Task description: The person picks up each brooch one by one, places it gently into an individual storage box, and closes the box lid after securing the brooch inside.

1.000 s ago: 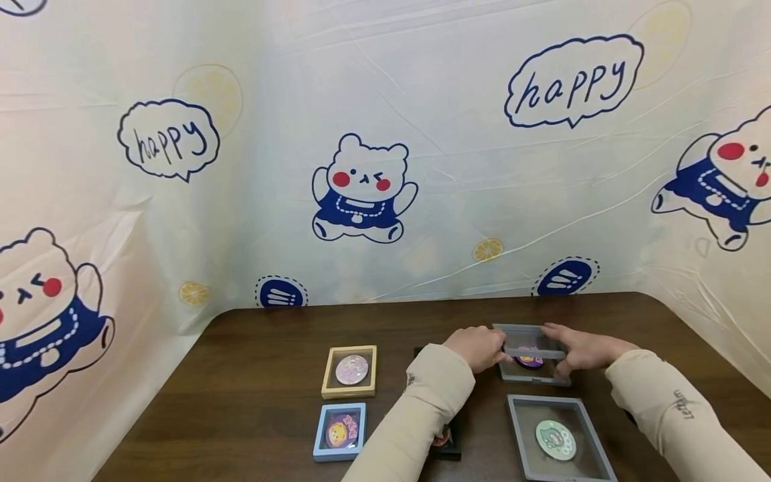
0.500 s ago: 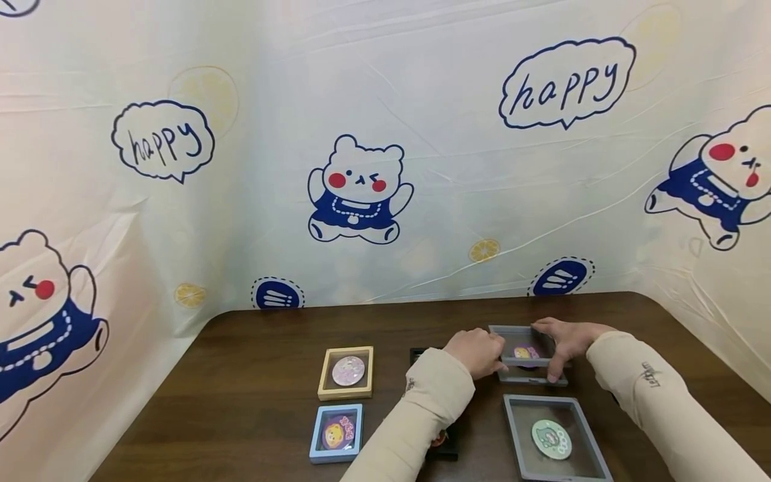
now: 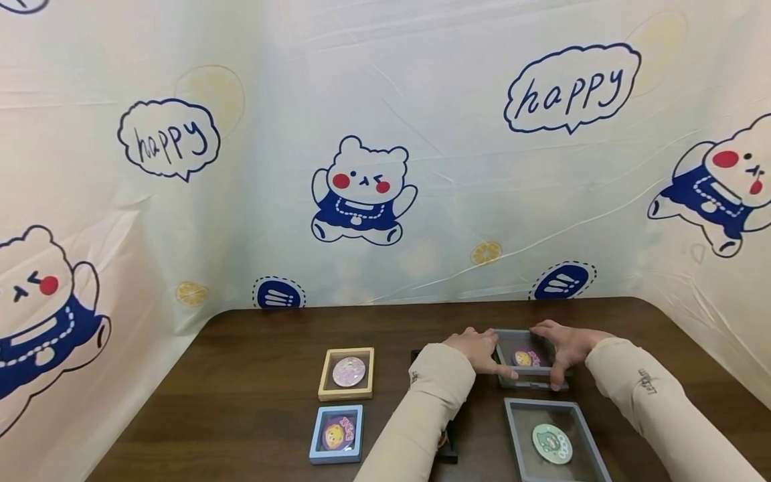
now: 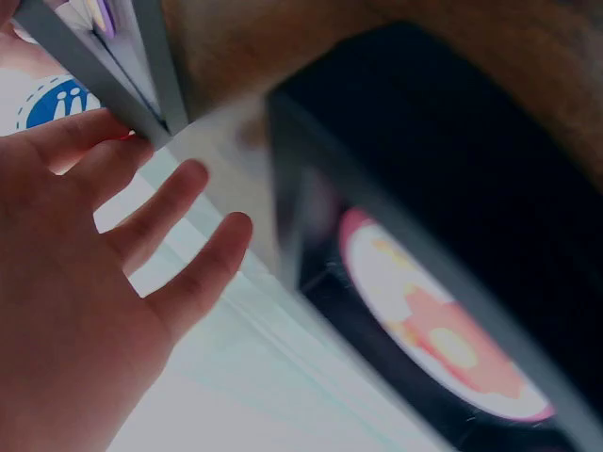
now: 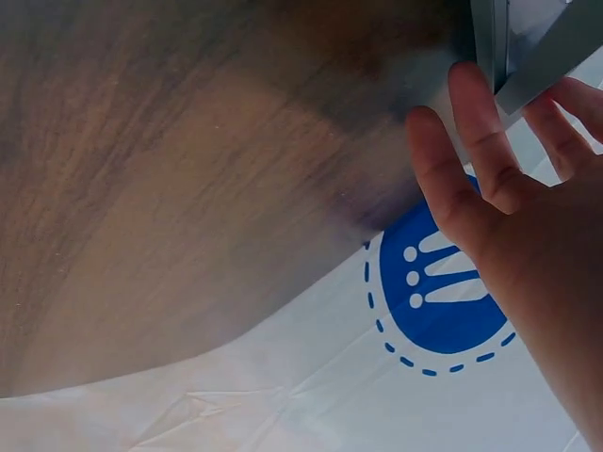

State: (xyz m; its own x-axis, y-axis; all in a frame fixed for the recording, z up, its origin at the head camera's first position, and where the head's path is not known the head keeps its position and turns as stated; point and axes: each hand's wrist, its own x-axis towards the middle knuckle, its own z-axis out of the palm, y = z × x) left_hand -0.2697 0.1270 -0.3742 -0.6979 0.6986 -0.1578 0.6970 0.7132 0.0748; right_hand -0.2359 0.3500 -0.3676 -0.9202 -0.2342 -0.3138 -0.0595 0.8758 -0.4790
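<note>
A grey display frame (image 3: 519,340) with a clear window lies at the back right of the table. Inside it shows a round purple badge (image 3: 526,359) with a yellow face. Its upper half sits slightly raised over the lower half, parting at the front edge. My left hand (image 3: 474,349) holds the left side, thumb stretched along the front edge. At the right side my right hand (image 3: 572,345) grips it, fingers at the back corner and thumb in front. Both wrist views show fingertips touching the grey frame's corners (image 4: 94,80), with the other fingers loosely spread.
Nearer me lies a larger grey frame (image 3: 579,435) with a green badge. To the left are a yellow frame (image 3: 325,375) and a blue frame (image 3: 316,435). Black frames (image 3: 448,455) are partly hidden by my left sleeve. A printed curtain (image 3: 259,201) backs the table.
The tilted upper half of the grey frame has come down toward the lower half. My left thumb has stretched out along the front edge; my right hand has shifted slightly left.
</note>
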